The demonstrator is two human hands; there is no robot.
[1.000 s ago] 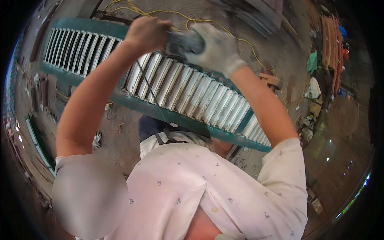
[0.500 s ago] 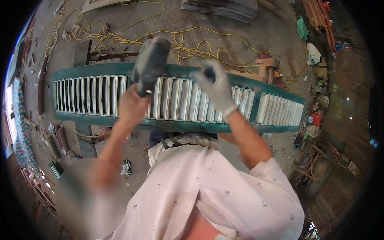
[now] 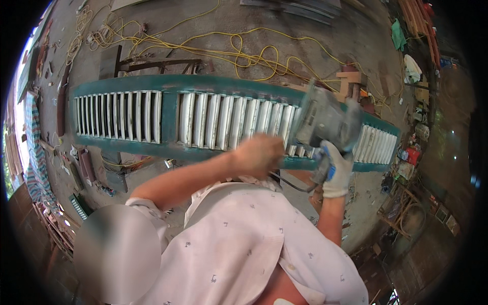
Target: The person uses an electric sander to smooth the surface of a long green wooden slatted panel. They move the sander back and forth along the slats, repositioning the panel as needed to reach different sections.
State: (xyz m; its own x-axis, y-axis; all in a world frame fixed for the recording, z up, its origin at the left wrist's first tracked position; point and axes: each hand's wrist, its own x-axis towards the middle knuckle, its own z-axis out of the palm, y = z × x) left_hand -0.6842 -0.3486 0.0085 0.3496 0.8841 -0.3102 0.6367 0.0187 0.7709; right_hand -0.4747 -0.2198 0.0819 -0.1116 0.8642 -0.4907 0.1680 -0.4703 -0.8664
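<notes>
A long green louvred panel [image 3: 169,117] lies across in front of me, with rows of whitish slats set in its openings. My right hand [image 3: 337,170], in a white and blue work glove, grips the handle of a bulky grey corded power tool [image 3: 325,114]. The tool is over the right part of the panel and hides some slats there; blur hides its exact kind. My bare left hand [image 3: 260,153] is over the panel's near edge, left of the tool. Its fingers look curled but are smeared by motion. A dark cord [image 3: 292,184] hangs below the tool's handle.
Yellow cable [image 3: 239,56] lies in loops on the floor beyond the panel. Dark metal frame pieces [image 3: 160,65] stand behind its left half, a wooden stand [image 3: 351,79] behind its right. Assorted clutter, including a red item [image 3: 412,155], lines the right side.
The power tool has passed from my left hand to my gloved right hand and moved right along the panel. My left hand has come toward the middle, without the tool.
</notes>
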